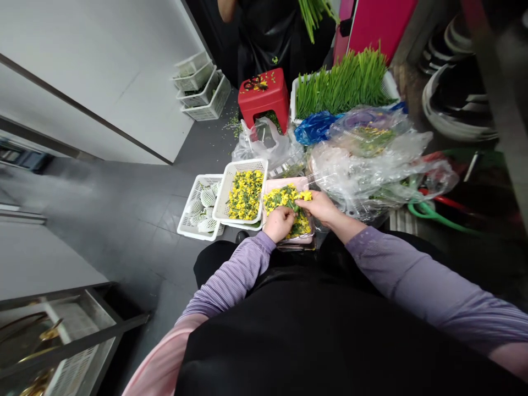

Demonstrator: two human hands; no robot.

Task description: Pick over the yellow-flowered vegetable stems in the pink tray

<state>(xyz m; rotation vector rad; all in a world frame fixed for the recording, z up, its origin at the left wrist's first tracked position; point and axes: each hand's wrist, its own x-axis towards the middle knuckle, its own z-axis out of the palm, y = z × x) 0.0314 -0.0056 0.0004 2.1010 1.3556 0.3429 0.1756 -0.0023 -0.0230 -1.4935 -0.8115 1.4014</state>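
Note:
Yellow-flowered green stems (284, 195) lie in a pale pink tray (306, 238) in front of me. Over the tray's right side, my right hand (320, 207) pinches a yellow flower sprig (306, 196) between thumb and fingers. My left hand (279, 223) is closed at the near left part of the tray, low over the flowers; what its fingers hold is hidden. Just left of the tray, a white basket (218, 204) holds more yellow flower heads (246, 193).
Farther left, a white basket (184, 217) contains net-wrapped items. Clear plastic bags (350, 170) crowd the right. Behind are a red stool (264, 99) with scissors, a crate of long green stalks (346, 82), and stacked white baskets (206, 104). A person (268, 33) in dark clothing is opposite.

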